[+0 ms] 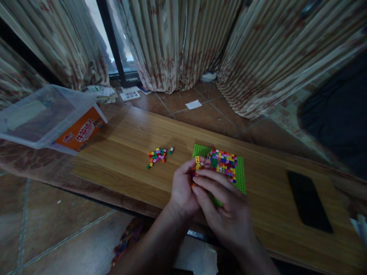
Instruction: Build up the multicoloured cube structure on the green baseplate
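My left hand is cupped around several small toy bricks, with a yellow brick showing at its fingertips. My right hand reaches over the left palm, thumb and fingers closed around what looks like an orange brick; the fingers partly hide it. Just beyond both hands lies a green baseplate bearing a raised block of multicoloured bricks. The right hand covers the near part of the plate. To the left, a loose pile of coloured bricks rests on the wooden table.
A clear plastic bin with an orange label stands at the table's left end. Toward the right end lies a black phone-like slab. Striped curtains hang behind, and a sheet of paper is on the tiled floor.
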{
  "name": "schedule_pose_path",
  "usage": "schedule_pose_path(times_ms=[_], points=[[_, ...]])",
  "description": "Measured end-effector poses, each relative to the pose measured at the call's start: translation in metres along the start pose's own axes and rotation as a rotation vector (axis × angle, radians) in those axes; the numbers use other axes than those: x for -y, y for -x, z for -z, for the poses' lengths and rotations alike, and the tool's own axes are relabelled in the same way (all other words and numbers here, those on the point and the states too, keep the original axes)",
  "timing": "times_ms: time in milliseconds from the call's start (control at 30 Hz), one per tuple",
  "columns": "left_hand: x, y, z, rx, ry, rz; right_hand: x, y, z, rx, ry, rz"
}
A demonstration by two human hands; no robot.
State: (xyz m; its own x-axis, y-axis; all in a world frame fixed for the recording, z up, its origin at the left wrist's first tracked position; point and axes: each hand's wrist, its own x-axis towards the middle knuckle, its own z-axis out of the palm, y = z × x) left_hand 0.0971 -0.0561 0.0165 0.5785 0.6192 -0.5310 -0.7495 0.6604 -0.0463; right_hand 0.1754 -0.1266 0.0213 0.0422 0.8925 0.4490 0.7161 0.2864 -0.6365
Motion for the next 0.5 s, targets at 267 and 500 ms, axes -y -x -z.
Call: schedule_pose_path(times_ms=[267,500], points=[[0.006,-0.002,0.003,0.003,-0.026,-0.007,-0.018,-0.006,0.007,-0.273,0.032,-0.132],[0.015,0.001,0.003,-0.030,-0.114,0.008,-0.032,-0.006,0.011,-0.124,-0.049,-0.203]])
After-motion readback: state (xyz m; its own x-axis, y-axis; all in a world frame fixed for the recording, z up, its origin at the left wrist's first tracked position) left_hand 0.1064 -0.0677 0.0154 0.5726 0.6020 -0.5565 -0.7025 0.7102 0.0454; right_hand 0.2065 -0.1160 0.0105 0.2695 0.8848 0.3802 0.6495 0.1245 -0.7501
